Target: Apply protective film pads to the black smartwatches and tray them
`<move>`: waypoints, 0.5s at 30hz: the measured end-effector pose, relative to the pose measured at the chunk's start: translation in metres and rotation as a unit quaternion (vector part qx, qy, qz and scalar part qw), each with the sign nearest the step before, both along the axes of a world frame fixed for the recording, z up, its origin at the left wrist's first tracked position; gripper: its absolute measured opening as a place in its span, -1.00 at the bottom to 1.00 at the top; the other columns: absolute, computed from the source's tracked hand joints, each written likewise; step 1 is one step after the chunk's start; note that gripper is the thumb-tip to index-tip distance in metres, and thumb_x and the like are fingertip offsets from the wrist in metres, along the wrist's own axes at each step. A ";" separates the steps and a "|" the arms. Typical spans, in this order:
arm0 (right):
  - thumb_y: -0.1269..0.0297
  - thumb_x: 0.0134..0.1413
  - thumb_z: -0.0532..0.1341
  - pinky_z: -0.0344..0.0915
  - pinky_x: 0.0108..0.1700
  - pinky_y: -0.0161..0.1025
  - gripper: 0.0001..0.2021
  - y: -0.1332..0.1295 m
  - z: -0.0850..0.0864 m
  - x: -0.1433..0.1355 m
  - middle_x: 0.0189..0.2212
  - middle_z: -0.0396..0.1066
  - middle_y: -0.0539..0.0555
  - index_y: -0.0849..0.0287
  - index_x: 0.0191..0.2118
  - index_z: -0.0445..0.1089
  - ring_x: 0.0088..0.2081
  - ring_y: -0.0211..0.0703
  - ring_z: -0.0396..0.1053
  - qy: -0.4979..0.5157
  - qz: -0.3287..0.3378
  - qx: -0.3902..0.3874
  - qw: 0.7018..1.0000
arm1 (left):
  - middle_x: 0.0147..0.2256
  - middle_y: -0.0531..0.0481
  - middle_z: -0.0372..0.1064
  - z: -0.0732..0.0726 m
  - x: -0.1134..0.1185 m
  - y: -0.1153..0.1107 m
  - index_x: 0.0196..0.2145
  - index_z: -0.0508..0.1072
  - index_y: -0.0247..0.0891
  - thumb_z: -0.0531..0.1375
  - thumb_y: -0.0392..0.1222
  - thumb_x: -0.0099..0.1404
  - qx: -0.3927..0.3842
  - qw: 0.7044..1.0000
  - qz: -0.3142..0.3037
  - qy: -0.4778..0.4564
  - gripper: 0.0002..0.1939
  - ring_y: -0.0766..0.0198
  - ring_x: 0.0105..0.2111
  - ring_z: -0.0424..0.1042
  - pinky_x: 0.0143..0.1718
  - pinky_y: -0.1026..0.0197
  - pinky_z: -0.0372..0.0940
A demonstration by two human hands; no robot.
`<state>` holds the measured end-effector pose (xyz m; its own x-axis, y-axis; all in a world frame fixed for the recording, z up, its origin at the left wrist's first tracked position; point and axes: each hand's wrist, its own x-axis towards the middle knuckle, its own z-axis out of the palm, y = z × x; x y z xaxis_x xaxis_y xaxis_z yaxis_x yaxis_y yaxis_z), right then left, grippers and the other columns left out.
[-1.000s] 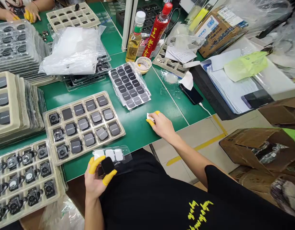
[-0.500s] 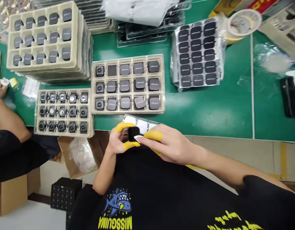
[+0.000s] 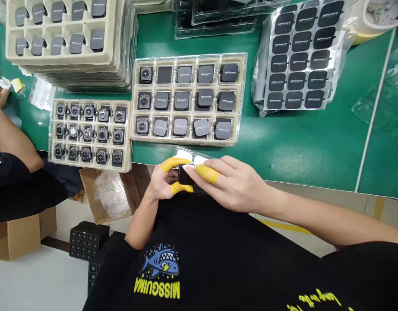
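Note:
My left hand [image 3: 160,183], with yellow finger cots on its fingers, grips a small black smartwatch body [image 3: 184,176] by its edges, the dark screen facing up. My right hand [image 3: 233,183], also with a yellow finger cot, is closed in a pinch at the right side of the watch. A small pale tip shows at its fingertips over the screen; I cannot make out what it is. Just behind both hands, a clear sheet with white pieces [image 3: 199,159] lies at the table's front edge, partly hidden by the fingers.
A tray of square grey covers [image 3: 242,99] and a tray of watch bodies [image 3: 129,147] lie ahead. Stacked trays [image 3: 110,56] rise at the left, black label sheets [image 3: 328,71] at the right. Another person's arm [image 3: 13,129] is at far left; an open carton [image 3: 92,203] stands below.
The view has shifted, bringing the trays closer. My right fingers have moved further over the watch screen, hiding more of it. My left hand keeps its grip.

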<state>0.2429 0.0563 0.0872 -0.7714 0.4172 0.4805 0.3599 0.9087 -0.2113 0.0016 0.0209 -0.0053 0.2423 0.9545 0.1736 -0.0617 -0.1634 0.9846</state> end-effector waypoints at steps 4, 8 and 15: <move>0.55 0.49 0.22 0.30 -0.29 -0.09 -0.77 0.001 0.003 0.003 -0.31 0.58 0.13 0.43 0.10 0.59 -0.19 -0.06 0.50 0.006 0.047 0.026 0.999 | -0.08 -0.11 0.68 -0.002 0.000 0.001 0.19 0.60 -0.20 0.59 0.25 0.20 -0.009 0.999 -0.020 -0.043 -0.26 0.20 -0.29 0.71 -0.34 0.31 0.59; 0.53 0.54 0.19 0.24 -0.30 -0.10 -0.77 0.007 0.002 -0.003 -0.23 0.60 0.10 0.33 0.06 0.62 -0.20 -0.15 0.47 0.020 0.071 0.033 0.997 | -0.05 -0.16 0.68 -0.001 -0.003 0.005 0.18 0.61 -0.22 0.53 0.27 0.28 0.016 0.999 -0.037 -0.015 -0.31 0.16 -0.23 0.73 -0.28 0.29 0.61; 0.51 0.51 0.20 0.20 -0.30 -0.10 -0.77 0.018 0.000 -0.006 -0.29 0.58 0.13 0.29 0.04 0.63 -0.18 -0.05 0.46 -0.010 0.002 0.085 0.996 | -0.09 -0.13 0.67 -0.004 0.002 0.001 0.19 0.60 -0.23 0.58 0.26 0.21 -0.006 0.999 -0.010 -0.036 -0.25 0.15 -0.27 0.73 -0.33 0.30 0.61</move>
